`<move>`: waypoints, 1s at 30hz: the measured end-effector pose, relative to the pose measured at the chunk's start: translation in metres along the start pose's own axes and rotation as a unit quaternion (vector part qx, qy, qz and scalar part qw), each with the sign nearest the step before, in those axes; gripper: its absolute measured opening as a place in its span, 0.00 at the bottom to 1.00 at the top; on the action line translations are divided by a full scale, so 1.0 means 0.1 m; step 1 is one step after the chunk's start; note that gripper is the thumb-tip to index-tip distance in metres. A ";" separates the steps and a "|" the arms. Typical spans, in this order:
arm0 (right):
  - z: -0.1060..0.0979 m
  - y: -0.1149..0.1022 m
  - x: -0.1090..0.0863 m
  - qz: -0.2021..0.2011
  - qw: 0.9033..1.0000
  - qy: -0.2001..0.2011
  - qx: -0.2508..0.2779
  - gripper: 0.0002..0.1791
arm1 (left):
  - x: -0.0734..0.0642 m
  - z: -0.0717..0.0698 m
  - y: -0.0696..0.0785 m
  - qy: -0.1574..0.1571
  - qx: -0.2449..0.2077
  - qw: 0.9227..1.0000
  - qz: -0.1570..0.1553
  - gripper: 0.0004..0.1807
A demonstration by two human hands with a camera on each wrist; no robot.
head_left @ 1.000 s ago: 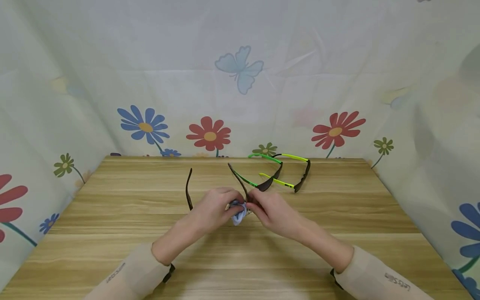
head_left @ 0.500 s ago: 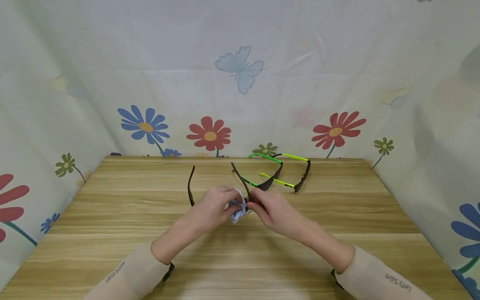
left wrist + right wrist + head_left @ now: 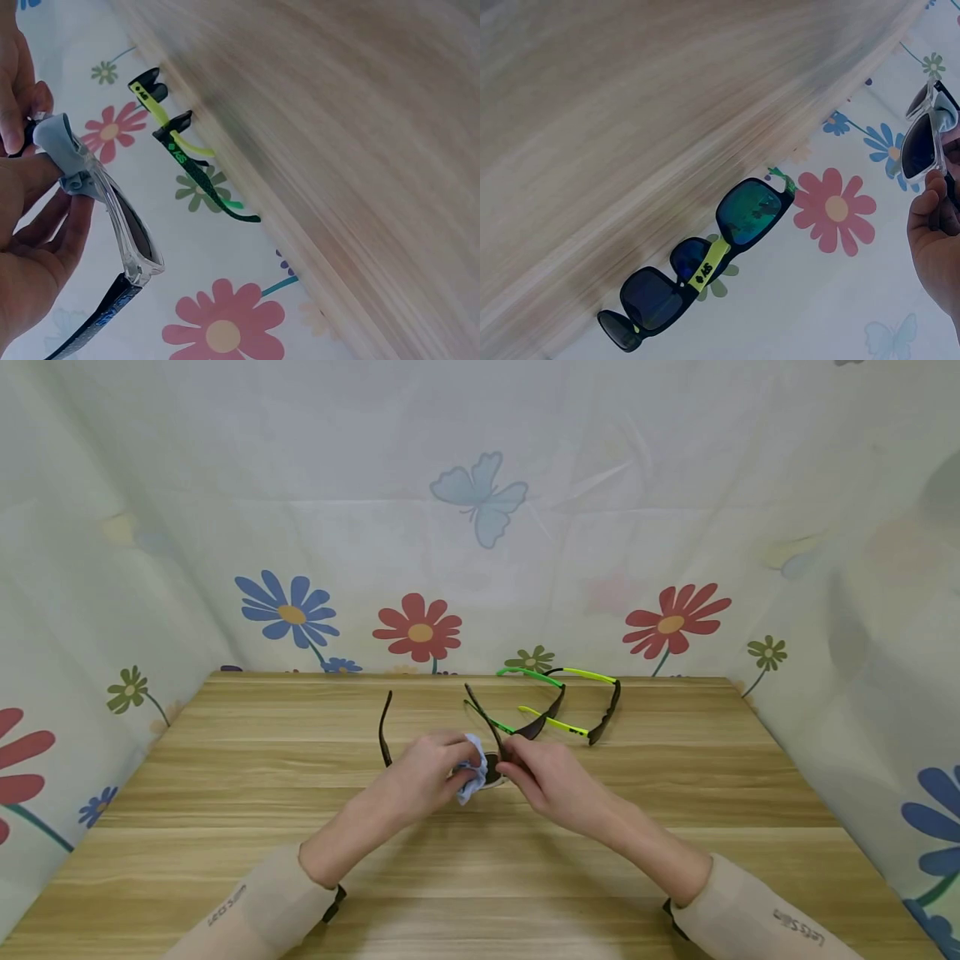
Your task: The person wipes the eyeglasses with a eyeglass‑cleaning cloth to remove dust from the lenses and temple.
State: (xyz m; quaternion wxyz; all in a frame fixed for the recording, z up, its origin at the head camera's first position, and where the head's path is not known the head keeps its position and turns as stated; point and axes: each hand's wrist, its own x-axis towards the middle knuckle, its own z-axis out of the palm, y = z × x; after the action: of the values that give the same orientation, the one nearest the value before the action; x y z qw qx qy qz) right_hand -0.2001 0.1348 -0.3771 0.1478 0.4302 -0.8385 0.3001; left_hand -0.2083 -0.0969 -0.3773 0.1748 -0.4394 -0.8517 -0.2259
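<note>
Above the table, a pair of sunglasses (image 3: 492, 769) with a clear front frame, dark lenses and dark temples is held with its temples pointing away. My right hand (image 3: 555, 782) pinches it at the hinge of the right temple. In my left hand (image 3: 426, 777), a crumpled light-blue cloth (image 3: 471, 789) is pinched around the middle of the frame, between thumb and fingers. The left wrist view shows the cloth (image 3: 63, 146) folded over the clear rim. One dark lens (image 3: 919, 148) shows uncovered in the right wrist view. My left hand hides much of the other lens in the head view.
Beyond my right hand, two more sunglasses lie unfolded on the wooden table (image 3: 300, 727): a green-templed pair (image 3: 534, 727) and a yellow-templed pair (image 3: 606, 714), overlapping. A flower-printed curtain (image 3: 337, 527) hangs behind the table and along both sides.
The cloth has slid slightly left along the frame, uncovering more of the right lens. The sunglasses have shifted a little right. My right hand keeps its pinch with hardly any movement.
</note>
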 end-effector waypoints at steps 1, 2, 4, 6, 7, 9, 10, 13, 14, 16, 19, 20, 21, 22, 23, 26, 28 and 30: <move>0.00 0.00 0.00 0.001 1.000 -0.001 0.000 0.03 | 0.00 0.00 0.00 -0.001 -0.002 1.000 0.001 0.06; 0.00 -0.01 0.00 0.002 1.000 -0.002 0.000 0.03 | 0.00 0.01 -0.01 -0.002 -0.003 1.000 0.001 0.06; 0.00 -0.01 0.01 0.003 1.000 -0.003 0.002 0.03 | 0.00 0.01 -0.01 -0.002 -0.007 1.000 0.001 0.07; 0.00 -0.01 0.01 0.003 1.000 -0.003 0.004 0.03 | 0.00 0.01 -0.01 0.001 -0.010 1.000 0.005 0.07; 0.00 -0.02 0.01 0.003 1.000 -0.003 0.004 0.03 | 0.00 0.01 0.00 0.003 -0.012 1.000 0.007 0.07; 0.00 -0.02 0.02 0.001 1.000 -0.003 0.007 0.03 | 0.00 0.01 0.00 0.007 -0.016 1.000 0.012 0.07; 0.01 -0.02 0.02 -0.001 1.000 -0.002 0.008 0.03 | 0.01 0.01 0.00 0.008 -0.018 1.000 0.015 0.07; 0.02 -0.02 0.02 -0.006 1.000 0.000 0.007 0.03 | 0.01 0.02 0.00 0.013 -0.025 0.999 0.020 0.07; 0.02 -0.02 0.02 -0.008 1.000 0.000 0.007 0.04 | 0.01 0.02 -0.01 0.015 -0.028 0.999 0.020 0.07; 0.02 -0.02 0.02 -0.010 1.000 0.000 0.006 0.04 | 0.02 0.02 0.00 0.020 -0.035 0.999 0.020 0.07; 0.03 -0.02 0.03 -0.014 1.000 -0.002 0.011 0.03 | 0.03 0.03 0.01 0.027 -0.042 0.999 0.017 0.07; 0.03 -0.02 0.03 -0.016 1.000 -0.002 0.012 0.03 | 0.04 0.03 0.01 0.029 -0.042 0.999 0.016 0.08; 0.03 -0.02 0.03 -0.018 1.000 -0.002 0.014 0.04 | 0.04 0.03 0.02 0.030 -0.042 0.999 0.014 0.08; 0.03 -0.02 0.03 -0.019 1.000 -0.002 0.014 0.04 | 0.04 0.03 0.02 0.030 -0.042 0.999 0.011 0.08; 0.04 -0.02 0.03 -0.020 1.000 -0.003 0.014 0.04 | 0.05 0.03 0.02 0.030 -0.042 0.999 0.010 0.08; 0.04 -0.03 0.03 -0.021 1.000 -0.004 0.012 0.04 | 0.05 0.03 0.03 0.026 -0.039 0.999 -0.001 0.07; 0.04 -0.02 0.03 -0.017 1.000 -0.006 0.011 0.04 | 0.06 0.02 0.03 0.023 -0.037 0.999 -0.005 0.07; 0.03 -0.02 0.02 -0.014 1.000 -0.005 0.013 0.05 | 0.05 0.02 0.03 0.021 -0.032 0.999 -0.010 0.07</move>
State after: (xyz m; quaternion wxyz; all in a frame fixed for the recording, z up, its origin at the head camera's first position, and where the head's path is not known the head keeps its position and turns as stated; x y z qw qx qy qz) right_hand -0.1996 0.1301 -0.3775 0.1424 0.4452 -0.8290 0.3070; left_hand -0.2093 -0.0908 -0.3757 0.1761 -0.4315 -0.8446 -0.2635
